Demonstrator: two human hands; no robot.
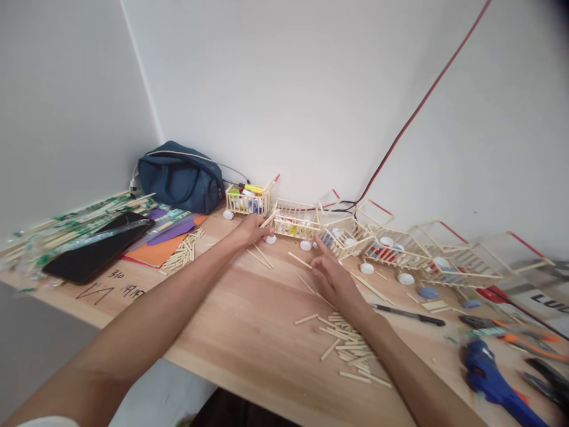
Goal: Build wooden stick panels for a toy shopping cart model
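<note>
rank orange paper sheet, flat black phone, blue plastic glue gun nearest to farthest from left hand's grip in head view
1. Orange paper sheet: left of the left hand
2. Flat black phone: farther left
3. Blue plastic glue gun: far right

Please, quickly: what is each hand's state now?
Left hand: closed, apparently pinching a thin pale wooden stick.
Right hand: loosely curled; whether it holds anything cannot be told.

Wdn. cart (297, 226) w/ wht. whls. (305, 245), upright
</note>
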